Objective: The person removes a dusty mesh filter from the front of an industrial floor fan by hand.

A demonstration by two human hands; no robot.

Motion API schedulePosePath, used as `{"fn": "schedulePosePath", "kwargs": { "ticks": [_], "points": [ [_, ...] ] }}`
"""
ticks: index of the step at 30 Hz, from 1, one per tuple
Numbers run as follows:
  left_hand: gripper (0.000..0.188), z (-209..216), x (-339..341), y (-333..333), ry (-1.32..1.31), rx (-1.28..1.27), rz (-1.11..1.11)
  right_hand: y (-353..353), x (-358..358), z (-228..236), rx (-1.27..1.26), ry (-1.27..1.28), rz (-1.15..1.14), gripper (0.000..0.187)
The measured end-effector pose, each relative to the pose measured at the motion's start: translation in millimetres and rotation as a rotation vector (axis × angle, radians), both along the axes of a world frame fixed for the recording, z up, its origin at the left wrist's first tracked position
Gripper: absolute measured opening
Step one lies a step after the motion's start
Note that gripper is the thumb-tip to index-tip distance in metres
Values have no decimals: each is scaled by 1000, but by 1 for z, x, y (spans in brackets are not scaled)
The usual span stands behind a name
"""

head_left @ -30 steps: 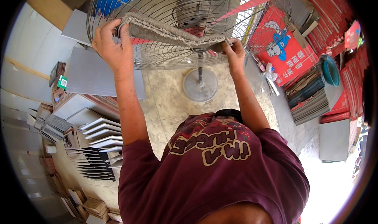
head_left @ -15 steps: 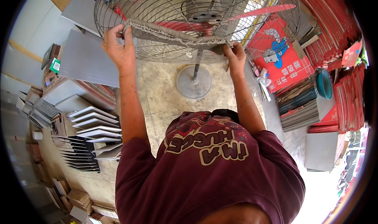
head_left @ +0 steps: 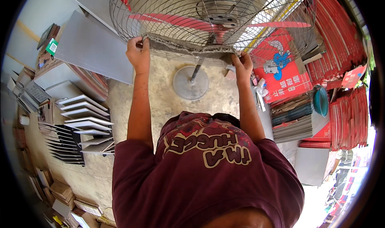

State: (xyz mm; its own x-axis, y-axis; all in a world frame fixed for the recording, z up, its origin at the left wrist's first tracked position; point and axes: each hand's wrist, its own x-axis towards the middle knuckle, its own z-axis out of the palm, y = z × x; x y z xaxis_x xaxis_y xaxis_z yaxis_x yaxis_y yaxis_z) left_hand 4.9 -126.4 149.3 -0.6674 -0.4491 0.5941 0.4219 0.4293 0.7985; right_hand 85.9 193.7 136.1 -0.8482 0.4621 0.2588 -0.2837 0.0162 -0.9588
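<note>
A grey frayed cloth point(head_left: 188, 47) stretches between my two hands along the near side of a large wire-caged pedestal fan point(head_left: 216, 27). My left hand point(head_left: 138, 55) pinches the cloth's left end. At the other end, my right hand point(head_left: 242, 65) grips it between thumb and fingers. The cloth sags a little in the middle and lies against the wire cage, though I cannot tell how firmly it touches. Behind the wires the red blades point(head_left: 172, 21) show clearly. Below, a pole runs down to the fan's round grey base point(head_left: 191, 83) on the floor.
To the left, large grey panels point(head_left: 92, 47) lean beside a rack of tile samples point(head_left: 86, 116). A red printed carton point(head_left: 280, 67), stacked flat red cartons point(head_left: 349, 120) and a teal basin point(head_left: 320, 101) stand on the right. Boxes point(head_left: 62, 192) sit at lower left.
Both hands and the cloth sit slightly lower in view, the left hand further right. The cloth now hangs closer along the cage's lower edge. The whole view has shifted a little.
</note>
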Motion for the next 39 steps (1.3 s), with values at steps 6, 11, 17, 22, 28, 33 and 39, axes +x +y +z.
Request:
{"fn": "schedulePosePath", "kwargs": {
  "ticks": [6,11,17,22,28,33,39],
  "points": [
    [18,-88,14,-2,-309,122,-34,-4,5,-3,275,-68,-37,21],
    [17,-165,38,-2,-455,369,-54,-25,15,12,489,-173,-52,25],
    [17,-199,62,-8,-614,393,-26,-43,19,17,754,-242,-50,23],
    [19,-213,68,-12,-573,486,-41,-57,17,21,725,-221,30,20],
    [21,-208,72,-13,-680,786,-146,-87,21,44,486,-86,228,18],
    [18,-201,77,-10,-711,929,-224,-103,10,50,569,159,240,23],
    [15,-198,74,11,-767,1114,-422,-144,-1,89,665,339,215,22]
  ]
}}
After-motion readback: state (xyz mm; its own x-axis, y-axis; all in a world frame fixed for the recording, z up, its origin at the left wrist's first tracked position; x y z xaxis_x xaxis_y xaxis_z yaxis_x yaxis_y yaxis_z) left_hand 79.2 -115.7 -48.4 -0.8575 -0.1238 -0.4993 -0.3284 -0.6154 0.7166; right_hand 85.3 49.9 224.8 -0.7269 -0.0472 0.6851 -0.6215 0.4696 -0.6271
